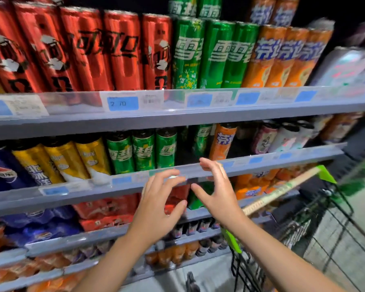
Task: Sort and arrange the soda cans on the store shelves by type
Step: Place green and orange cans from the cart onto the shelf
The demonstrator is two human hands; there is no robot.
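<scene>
Hands (188,199) before shelf rail (261,163).

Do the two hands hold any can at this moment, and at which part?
Nothing is held. The left hand and the right hand hover with spread fingers in front of the shelf rail, gripping no can.

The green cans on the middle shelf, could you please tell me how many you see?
4: three green cans side by side at the front, one set back beside the orange can. More may hide behind.
</scene>
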